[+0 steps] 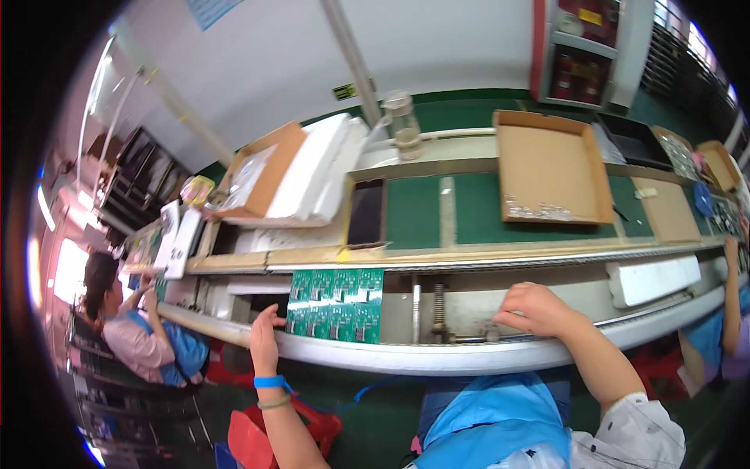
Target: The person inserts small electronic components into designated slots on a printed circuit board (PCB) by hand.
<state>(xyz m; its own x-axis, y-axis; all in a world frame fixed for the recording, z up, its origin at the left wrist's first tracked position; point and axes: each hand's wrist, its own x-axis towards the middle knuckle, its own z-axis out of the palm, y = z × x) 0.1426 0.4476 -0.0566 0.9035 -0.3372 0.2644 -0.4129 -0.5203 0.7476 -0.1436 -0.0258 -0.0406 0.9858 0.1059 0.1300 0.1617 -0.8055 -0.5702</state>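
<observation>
Across the grey metal channel [469, 301] lies a green rectangular circuit-board panel [336, 306]. My left hand [266, 327], fingers spread, is at its left edge, contact unclear; right hand [539, 309], fingers loosely apart, well right.

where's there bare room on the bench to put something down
The green mat is bare between the dark slab and pale strip, and again between that strip and the shallow cardboard box. It's crowded at left with white foam and another box, and at right around the black tray.
</observation>
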